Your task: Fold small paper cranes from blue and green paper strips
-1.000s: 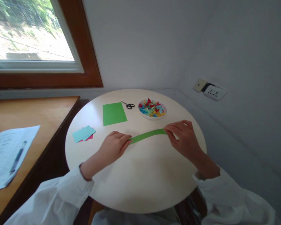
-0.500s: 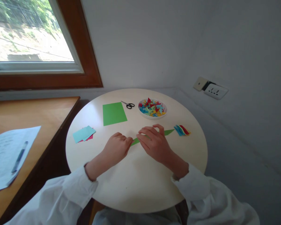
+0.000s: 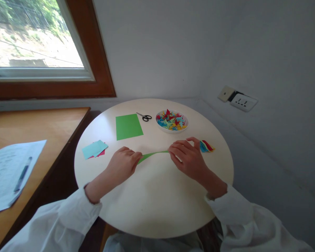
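A narrow green paper strip (image 3: 152, 154) stretches between my two hands above the round white table (image 3: 157, 206). My left hand (image 3: 124, 162) pinches its left end between thumb and fingers. At the other side, my right hand (image 3: 187, 157) has closed fingertips on the strip, and the part beyond them is hidden. The strip looks slightly twisted, showing nearly edge-on near the right hand. Just past the right hand lies a small bundle of coloured paper pieces (image 3: 207, 146), blue, white, red and yellow, partly covered by the fingers.
Behind my hands lie a green paper sheet (image 3: 129, 126), black-handled scissors (image 3: 146, 118) and a white bowl (image 3: 172, 131) of small folded paper shapes. Light blue and pink paper pieces (image 3: 93, 149) rest at the left. A wooden desk (image 3: 55, 129) holds written sheets (image 3: 5, 171) and a pen (image 3: 23, 174).
My right hand slid left along the strip toward my left hand, then moved back right, still on it. My left hand shifted slightly left. The coloured bundle came into sight.
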`<state>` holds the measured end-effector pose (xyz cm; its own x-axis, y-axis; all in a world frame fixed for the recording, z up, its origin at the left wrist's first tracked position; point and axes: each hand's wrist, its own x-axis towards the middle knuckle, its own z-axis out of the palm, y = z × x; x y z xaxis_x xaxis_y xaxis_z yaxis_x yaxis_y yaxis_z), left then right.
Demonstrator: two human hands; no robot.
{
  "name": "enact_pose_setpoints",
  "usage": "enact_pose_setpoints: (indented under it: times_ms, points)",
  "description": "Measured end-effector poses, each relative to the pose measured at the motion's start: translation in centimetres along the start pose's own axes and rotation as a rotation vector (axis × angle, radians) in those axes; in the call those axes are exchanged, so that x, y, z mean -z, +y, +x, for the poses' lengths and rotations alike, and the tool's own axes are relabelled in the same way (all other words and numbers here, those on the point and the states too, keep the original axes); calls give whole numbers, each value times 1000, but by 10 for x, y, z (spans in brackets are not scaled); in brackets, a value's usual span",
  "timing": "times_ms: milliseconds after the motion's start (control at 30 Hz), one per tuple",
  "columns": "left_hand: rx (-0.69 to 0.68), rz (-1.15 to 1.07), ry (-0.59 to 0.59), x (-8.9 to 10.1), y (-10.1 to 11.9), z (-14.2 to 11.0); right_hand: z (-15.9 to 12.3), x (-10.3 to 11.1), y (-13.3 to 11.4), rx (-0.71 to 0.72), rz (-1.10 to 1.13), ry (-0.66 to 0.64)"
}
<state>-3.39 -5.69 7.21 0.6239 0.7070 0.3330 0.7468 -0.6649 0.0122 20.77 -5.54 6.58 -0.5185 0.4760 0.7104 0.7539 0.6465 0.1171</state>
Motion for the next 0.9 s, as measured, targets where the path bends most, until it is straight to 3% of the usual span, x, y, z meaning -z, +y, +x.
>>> enact_pose_setpoints:
  times_ms: [333,433,533,633,767,900]
  points:
    - [58,49,-6,1,-9,-6,-37,11,60,-135,-267,4]
    - [86,53,-21,2,-8,-6,-38,17,67,-226,-308,76]
    - [88,61,-36,2,-6,-4,-26,26,50,-256,-250,174]
    - [74,54,-29,1,-5,-2,-8,29,18,-195,-105,128]
    - [67,58,-38,-1,-3,-2,6,16,-11,-99,-48,18]
    - [56,26,-50,-1,0,-2,9,-2,-20,-80,-29,-25]
